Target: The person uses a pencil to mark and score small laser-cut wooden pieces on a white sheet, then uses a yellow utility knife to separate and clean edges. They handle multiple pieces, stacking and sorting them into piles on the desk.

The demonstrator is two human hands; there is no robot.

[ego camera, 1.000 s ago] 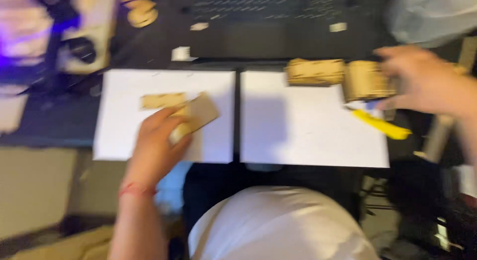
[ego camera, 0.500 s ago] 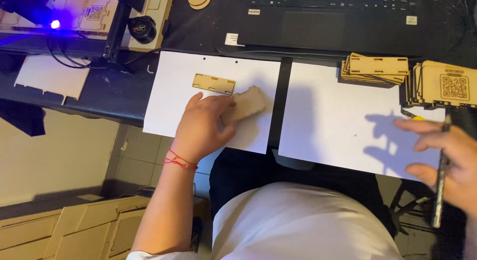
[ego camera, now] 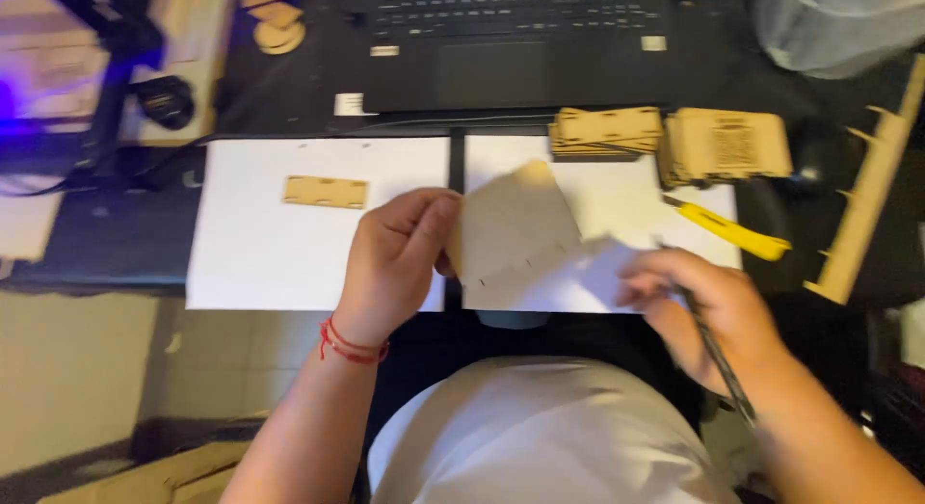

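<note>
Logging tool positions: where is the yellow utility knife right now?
In the head view, the yellow utility knife lies on the right white sheet, below the stacked wooden pieces, above the right hand.

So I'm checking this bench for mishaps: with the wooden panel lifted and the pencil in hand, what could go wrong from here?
The left hand pinches the wooden panel by one edge only, so it might slip or twist. The right hand holds a pencil close to the panel; a jolt could mark or dent it. The yellow knife lies right beside that hand and could be knocked.
</note>
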